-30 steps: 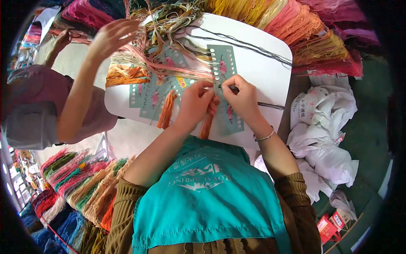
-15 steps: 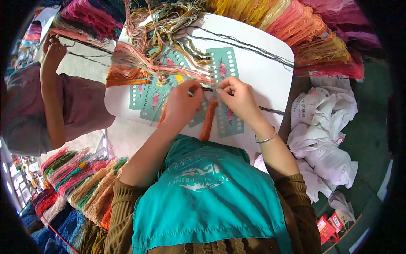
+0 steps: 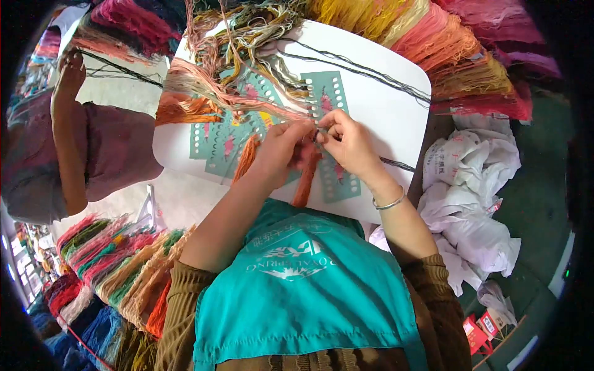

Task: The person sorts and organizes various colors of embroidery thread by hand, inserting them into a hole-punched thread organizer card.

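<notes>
My left hand [image 3: 286,147] and my right hand [image 3: 348,143] meet over the left edge of a green punched card [image 3: 334,99] with a pink flower print. Both are closed in a pinch on dark thread [image 3: 317,136], which shows between the fingertips; part of it is hidden. From the card's holes hang pale pink and grey threads [image 3: 272,110], trailing to the left. An orange thread bundle [image 3: 305,180] hangs down below my fingers. More dark thread [image 3: 397,164] runs out past my right wrist. Other green cards [image 3: 216,162] lie under my left hand's side.
The white table [image 3: 390,99] carries a tangled thread pile [image 3: 247,37] and long black strands [image 3: 352,65]. Coloured skeins [image 3: 445,37] hang beyond it, with more skeins [image 3: 124,266] at lower left. White plastic bags [image 3: 473,191] sit right. Another person's hand [image 3: 71,71] holds dark strands.
My left hand has moved right, closing up to my right hand, and the dark thread span between them has shortened. The other person's hand has shifted slightly left.
</notes>
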A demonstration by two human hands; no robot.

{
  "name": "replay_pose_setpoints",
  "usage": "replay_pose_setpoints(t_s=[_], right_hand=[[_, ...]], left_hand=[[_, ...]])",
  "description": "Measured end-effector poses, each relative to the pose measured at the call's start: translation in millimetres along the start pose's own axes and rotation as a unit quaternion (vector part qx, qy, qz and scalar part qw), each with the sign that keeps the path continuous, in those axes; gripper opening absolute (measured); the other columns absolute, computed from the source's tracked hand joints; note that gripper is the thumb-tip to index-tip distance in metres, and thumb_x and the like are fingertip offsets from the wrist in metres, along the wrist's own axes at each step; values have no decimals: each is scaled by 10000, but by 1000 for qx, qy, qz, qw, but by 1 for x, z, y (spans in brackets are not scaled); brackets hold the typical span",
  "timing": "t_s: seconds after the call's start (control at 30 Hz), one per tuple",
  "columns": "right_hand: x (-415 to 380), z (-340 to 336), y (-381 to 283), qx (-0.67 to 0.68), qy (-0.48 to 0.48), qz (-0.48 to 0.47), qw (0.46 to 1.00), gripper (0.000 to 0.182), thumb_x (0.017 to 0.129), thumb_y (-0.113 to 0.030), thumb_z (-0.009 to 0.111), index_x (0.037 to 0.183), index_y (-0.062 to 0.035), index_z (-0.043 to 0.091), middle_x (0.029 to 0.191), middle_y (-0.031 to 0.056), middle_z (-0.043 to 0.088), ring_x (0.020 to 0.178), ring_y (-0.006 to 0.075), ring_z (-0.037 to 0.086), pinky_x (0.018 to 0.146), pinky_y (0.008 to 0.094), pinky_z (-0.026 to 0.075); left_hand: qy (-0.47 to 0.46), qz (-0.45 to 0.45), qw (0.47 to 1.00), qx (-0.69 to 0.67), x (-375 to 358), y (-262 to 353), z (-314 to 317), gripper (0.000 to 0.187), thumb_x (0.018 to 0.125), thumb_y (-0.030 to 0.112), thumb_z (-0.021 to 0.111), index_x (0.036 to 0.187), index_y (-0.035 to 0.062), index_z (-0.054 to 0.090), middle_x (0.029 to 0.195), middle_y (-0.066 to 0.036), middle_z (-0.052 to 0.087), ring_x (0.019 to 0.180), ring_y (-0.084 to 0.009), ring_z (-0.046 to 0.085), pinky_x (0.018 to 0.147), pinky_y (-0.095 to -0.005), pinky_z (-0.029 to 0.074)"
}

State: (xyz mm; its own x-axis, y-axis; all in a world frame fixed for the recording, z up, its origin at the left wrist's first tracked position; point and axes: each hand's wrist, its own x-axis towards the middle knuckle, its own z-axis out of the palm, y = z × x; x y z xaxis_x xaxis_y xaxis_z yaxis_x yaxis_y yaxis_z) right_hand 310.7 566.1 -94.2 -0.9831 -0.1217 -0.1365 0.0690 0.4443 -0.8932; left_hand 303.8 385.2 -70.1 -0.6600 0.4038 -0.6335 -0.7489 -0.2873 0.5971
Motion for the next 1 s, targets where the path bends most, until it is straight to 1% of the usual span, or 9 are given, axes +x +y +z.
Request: replay_pose_setpoints(t_s=[0.17,0.23,0.33,0.47,0.63,0.77,0.83,0.9,1.0], right_hand=[[-2,-10,-8,69,-32,17,997,289,845,-203,741,1010,-53,557,624,99,632,547,172,600,530,343,445],[-3,-7,-14,25,-48,33,998,205,909,-94,672,1034,-7,536,670,15,627,572,58,466,528,248,390],[-1,0,-4,-39,7,-4,999,298,888,-285,722,981,-54,560,619,103,612,534,197,588,517,344,432],[2,4,4,12,31,-11,999,280,903,-287,713,966,-58,565,605,98,599,526,199,577,508,331,425],[1,-6,-3,78,-20,17,997,305,932,-296,682,1046,-51,541,592,90,601,502,182,550,489,320,404],[1,-8,-4,44,-29,20,998,320,936,-291,660,1081,-40,524,588,81,600,497,182,540,489,330,395],[2,-9,-10,-9,-14,33,999,282,917,-238,627,1083,-33,525,621,107,627,549,239,602,539,384,445],[-1,-9,-15,-27,-5,32,999,274,901,-217,607,1089,-34,527,657,132,645,600,280,631,580,415,466],[0,-7,-14,-41,-3,55,998,289,870,-194,565,1105,-29,530,756,196,679,736,378,673,690,479,503]], left_hand=[[-8,23,997,-75,-2,4,3,251,980,258,515,946,49,650,634,6,508,509,-84,430,428,-248,300],[2,53,999,11,-6,6,0,247,981,251,517,952,46,651,630,6,505,502,-86,422,425,-254,307],[-32,28,997,72,-8,7,1,247,980,244,531,942,34,655,619,8,513,503,-81,430,422,-256,314],[1,24,993,114,-4,3,7,248,976,241,545,881,39,652,604,6,508,512,-83,474,430,-259,336],[26,233,872,430,10,-9,8,181,948,156,560,896,-2,633,664,-24,608,565,-116,570,511,-274,444],[24,265,851,453,16,-11,5,105,923,98,564,883,19,621,663,-8,567,550,-114,522,493,-252,399],[-10,17,999,-40,7,-1,-1,83,910,81,560,827,73,569,647,21,460,525,-99,421,450,-239,311],[-77,-18,969,-235,-8,0,-39,161,911,106,552,768,133,482,641,41,334,518,-84,316,431,-227,231],[20,38,944,-326,-88,24,-85,218,961,195,548,770,141,460,625,34,295,492,-84,264,411,-237,220]])
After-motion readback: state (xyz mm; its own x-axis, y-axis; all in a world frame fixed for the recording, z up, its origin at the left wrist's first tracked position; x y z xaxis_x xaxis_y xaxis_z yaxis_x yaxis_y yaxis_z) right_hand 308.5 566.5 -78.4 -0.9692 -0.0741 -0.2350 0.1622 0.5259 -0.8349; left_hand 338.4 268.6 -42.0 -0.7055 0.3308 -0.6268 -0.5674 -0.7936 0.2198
